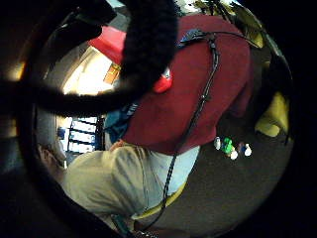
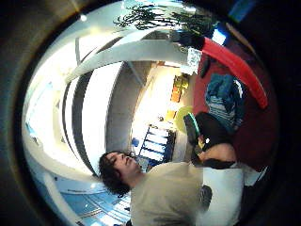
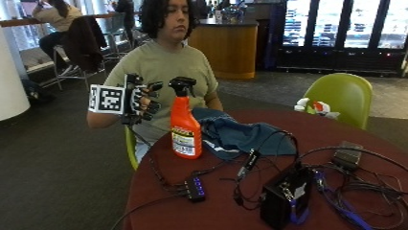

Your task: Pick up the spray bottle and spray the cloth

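We see round dark-red table (image 3: 357, 129). On it, blue cloth (image 3: 239, 134) heaped near person's edge. Orange spray bottle (image 3: 186, 125) upright just beside cloth. Gloved right hand (image 3: 143, 98) raised beside bottle's black trigger head, fingers spread, gripping nothing.

The spray bottle (image 3: 186, 125) stands upright on the table (image 3: 223, 211), near its edge. The cloth (image 3: 239, 134) lies on the table just behind and beside the bottle, before the person. The right hand (image 3: 141, 99) is up in the air beside the bottle's top, not touching it.
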The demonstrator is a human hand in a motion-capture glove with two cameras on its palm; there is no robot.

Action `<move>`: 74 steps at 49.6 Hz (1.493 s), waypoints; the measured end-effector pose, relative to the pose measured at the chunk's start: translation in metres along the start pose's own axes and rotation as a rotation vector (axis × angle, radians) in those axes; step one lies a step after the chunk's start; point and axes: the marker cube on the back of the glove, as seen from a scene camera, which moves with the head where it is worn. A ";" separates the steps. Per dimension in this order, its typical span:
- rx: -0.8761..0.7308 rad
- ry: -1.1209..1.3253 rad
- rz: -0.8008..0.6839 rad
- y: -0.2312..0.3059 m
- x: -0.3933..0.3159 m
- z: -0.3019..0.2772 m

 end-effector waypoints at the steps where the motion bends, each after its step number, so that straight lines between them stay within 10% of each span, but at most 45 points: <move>1: 0.008 -0.007 0.001 -0.003 0.002 0.002; 48: 0.271 -0.028 -0.198 -0.146 0.014 0.056; 74: 0.167 -0.163 0.002 -0.158 0.005 0.069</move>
